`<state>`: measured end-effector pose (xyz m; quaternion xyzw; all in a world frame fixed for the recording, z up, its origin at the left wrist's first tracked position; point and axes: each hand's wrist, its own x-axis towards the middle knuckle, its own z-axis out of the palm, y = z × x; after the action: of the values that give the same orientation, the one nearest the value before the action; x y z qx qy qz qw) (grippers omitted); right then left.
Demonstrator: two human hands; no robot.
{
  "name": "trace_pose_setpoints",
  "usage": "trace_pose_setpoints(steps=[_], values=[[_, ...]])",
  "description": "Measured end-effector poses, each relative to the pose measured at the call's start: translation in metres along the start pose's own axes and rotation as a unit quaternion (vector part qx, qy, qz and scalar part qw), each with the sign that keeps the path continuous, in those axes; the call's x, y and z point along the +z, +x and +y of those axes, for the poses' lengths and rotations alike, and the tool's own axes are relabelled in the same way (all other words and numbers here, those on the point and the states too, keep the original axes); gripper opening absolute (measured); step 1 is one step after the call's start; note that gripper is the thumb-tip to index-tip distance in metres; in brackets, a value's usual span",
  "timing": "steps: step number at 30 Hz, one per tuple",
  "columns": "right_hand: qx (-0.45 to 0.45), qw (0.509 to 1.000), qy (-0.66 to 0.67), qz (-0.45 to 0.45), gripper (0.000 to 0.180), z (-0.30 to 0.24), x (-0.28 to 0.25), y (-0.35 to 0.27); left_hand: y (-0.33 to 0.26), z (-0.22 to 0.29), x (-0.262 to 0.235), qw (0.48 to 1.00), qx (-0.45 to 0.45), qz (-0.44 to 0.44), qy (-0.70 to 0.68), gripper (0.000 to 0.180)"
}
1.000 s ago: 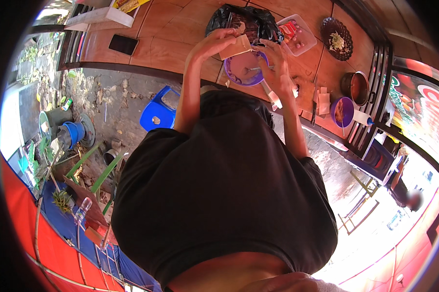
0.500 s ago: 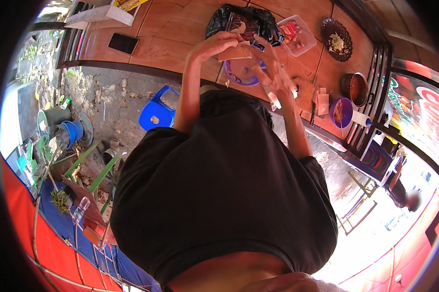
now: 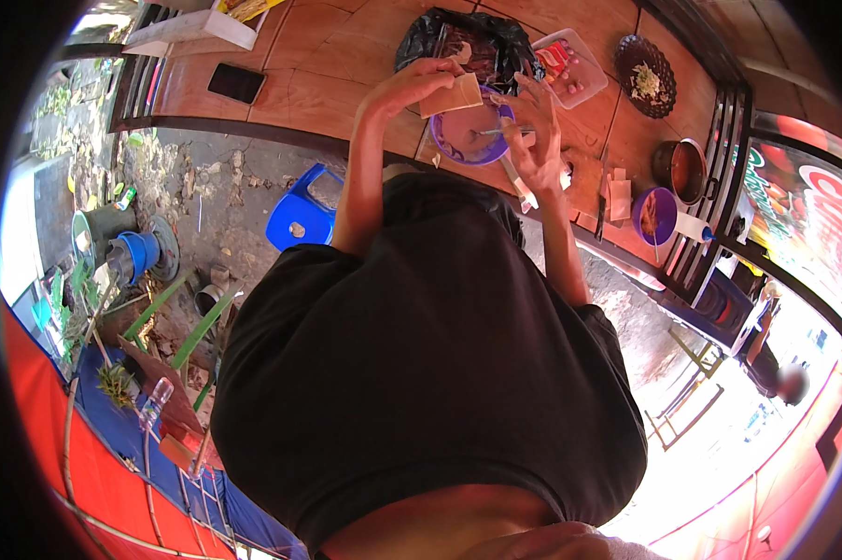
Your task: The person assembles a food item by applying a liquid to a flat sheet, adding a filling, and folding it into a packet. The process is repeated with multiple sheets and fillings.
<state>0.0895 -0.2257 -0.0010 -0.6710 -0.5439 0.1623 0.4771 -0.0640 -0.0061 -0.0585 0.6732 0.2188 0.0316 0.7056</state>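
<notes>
My left hand (image 3: 419, 82) is raised over the wooden counter (image 3: 328, 65) and holds a small brown paper packet (image 3: 451, 95) just above a purple bowl (image 3: 468, 135) of brownish paste. My right hand (image 3: 536, 131) is at the bowl's right rim and grips a white-handled utensil (image 3: 517, 182), fingers partly spread. A thin metal stick (image 3: 505, 132) reaches across the bowl's rim toward the right hand. Behind the bowl lies a black plastic bag (image 3: 458, 37) with dark contents.
On the counter: a clear box of red and white items (image 3: 570, 65), a dark plate with garnish (image 3: 647, 75), a metal pot (image 3: 684, 170), a second purple bowl (image 3: 656, 215), a black phone (image 3: 236, 82). A blue stool (image 3: 300, 219) stands below on rough ground.
The left hand with the packet has stayed over the bowl. The right hand has lifted slightly and shifted toward the bowl's right rim, with its fingers more spread.
</notes>
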Motion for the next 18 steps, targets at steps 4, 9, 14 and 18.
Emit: trace_pose_setpoints(steps=[4,9,14,18], values=[[-0.029,0.993,-0.112,0.018,0.037,0.0,0.013,-0.012,0.002,-0.001,0.0,0.999,-0.005,-0.003,0.033,0.03],[0.054,0.99,-0.127,0.011,0.04,0.011,0.032,-0.045,-0.004,0.002,0.002,0.997,-0.022,0.029,0.068,0.028],[-0.006,0.985,-0.173,0.007,0.04,0.027,0.042,-0.058,-0.004,-0.007,0.001,0.997,0.015,0.044,0.068,0.031],[0.033,0.997,-0.055,0.031,0.039,0.024,0.039,-0.056,-0.002,-0.014,0.0,0.997,0.01,0.04,0.063,0.031]])
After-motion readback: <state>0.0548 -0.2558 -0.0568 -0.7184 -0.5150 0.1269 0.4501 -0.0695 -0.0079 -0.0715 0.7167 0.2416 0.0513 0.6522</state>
